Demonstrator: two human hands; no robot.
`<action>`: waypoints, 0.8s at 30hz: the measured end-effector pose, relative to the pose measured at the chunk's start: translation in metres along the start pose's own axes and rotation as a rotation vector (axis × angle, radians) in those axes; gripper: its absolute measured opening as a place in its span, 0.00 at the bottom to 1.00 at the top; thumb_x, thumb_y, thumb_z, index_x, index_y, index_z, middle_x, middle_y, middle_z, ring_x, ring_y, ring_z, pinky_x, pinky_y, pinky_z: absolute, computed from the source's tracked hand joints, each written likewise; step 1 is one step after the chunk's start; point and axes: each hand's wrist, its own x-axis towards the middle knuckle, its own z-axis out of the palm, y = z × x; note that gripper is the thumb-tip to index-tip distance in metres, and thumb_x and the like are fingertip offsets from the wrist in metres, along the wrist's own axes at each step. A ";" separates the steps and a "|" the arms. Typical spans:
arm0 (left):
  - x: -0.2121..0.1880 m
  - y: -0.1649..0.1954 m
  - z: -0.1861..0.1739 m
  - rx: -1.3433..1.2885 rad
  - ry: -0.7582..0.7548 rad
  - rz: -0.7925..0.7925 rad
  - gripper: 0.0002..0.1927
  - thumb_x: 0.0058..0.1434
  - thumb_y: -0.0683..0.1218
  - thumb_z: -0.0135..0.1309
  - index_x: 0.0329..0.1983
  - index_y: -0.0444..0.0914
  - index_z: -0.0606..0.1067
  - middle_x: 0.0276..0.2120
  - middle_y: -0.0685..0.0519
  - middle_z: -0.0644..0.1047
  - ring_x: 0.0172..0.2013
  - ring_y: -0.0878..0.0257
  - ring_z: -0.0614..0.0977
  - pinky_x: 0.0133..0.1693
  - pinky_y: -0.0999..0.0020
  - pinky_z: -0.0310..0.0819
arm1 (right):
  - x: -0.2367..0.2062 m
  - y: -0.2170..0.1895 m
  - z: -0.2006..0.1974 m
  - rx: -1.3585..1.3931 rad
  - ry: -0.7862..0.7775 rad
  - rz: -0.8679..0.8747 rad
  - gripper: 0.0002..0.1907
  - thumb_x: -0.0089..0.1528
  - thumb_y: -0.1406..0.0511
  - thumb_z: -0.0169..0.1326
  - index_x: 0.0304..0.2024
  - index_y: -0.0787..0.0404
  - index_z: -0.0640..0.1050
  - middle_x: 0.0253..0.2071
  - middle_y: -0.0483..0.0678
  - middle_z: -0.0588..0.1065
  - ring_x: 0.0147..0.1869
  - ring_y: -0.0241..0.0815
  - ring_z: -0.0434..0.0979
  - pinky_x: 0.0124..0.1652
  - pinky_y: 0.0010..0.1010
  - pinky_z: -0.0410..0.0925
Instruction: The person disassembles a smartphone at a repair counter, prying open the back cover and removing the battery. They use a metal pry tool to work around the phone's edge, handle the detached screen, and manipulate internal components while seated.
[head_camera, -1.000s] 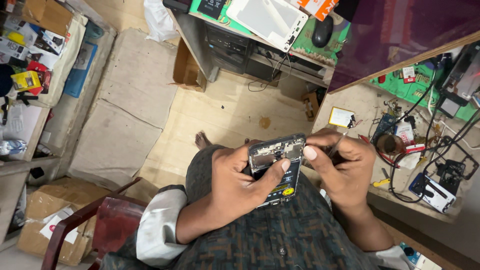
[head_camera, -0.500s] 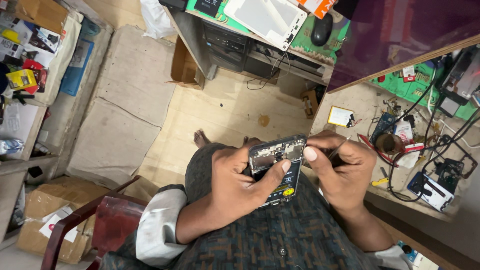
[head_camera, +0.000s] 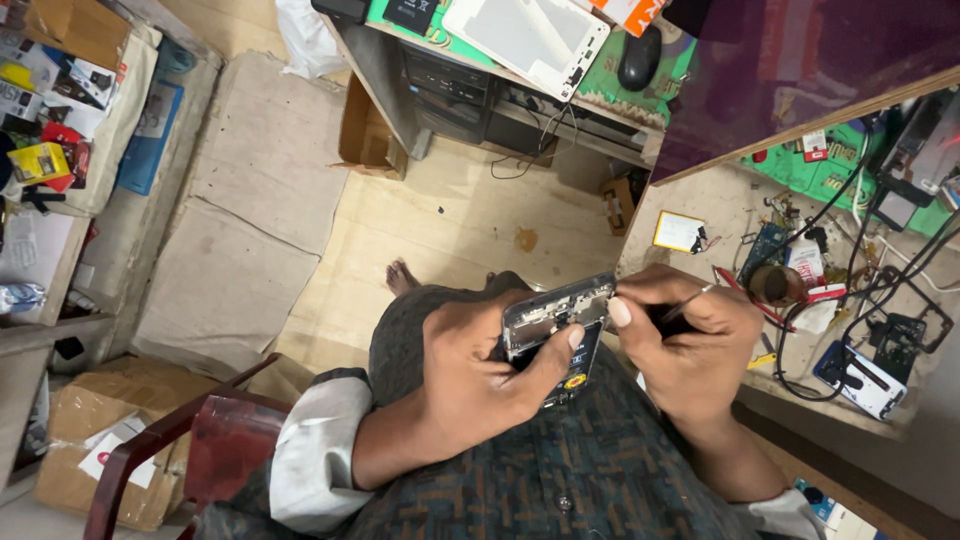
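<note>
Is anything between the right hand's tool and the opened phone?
Nothing visible. The left hand holds the opened phone over the lap, and the right hand brings its thin metal tool to the phone's top corner.

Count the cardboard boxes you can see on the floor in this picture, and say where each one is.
3. One open cardboard box stands beside the desk; a small box sits under the desk's right end; a large box sits bottom left, behind the red chair. Others may be hidden.
</note>
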 end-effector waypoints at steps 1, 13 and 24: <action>0.001 0.001 0.000 0.005 -0.006 -0.008 0.06 0.63 0.39 0.64 0.40 0.32 0.79 0.26 0.53 0.80 0.25 0.72 0.81 0.28 0.76 0.73 | 0.001 -0.001 -0.001 0.001 -0.008 0.005 0.03 0.62 0.74 0.61 0.37 0.71 0.80 0.36 0.52 0.81 0.36 0.34 0.77 0.38 0.21 0.68; 0.005 0.007 0.000 0.014 -0.045 0.039 0.05 0.63 0.38 0.62 0.41 0.32 0.80 0.26 0.53 0.80 0.24 0.71 0.82 0.27 0.74 0.73 | 0.016 -0.021 -0.016 0.057 -0.143 0.112 0.02 0.60 0.75 0.62 0.36 0.71 0.82 0.35 0.52 0.82 0.35 0.34 0.79 0.37 0.23 0.71; 0.005 0.007 0.001 0.074 -0.026 0.129 0.06 0.64 0.38 0.63 0.42 0.32 0.78 0.28 0.52 0.80 0.26 0.68 0.83 0.29 0.72 0.75 | 0.014 -0.020 -0.015 0.039 -0.122 0.169 0.01 0.60 0.76 0.63 0.34 0.71 0.82 0.32 0.51 0.81 0.31 0.32 0.74 0.31 0.22 0.66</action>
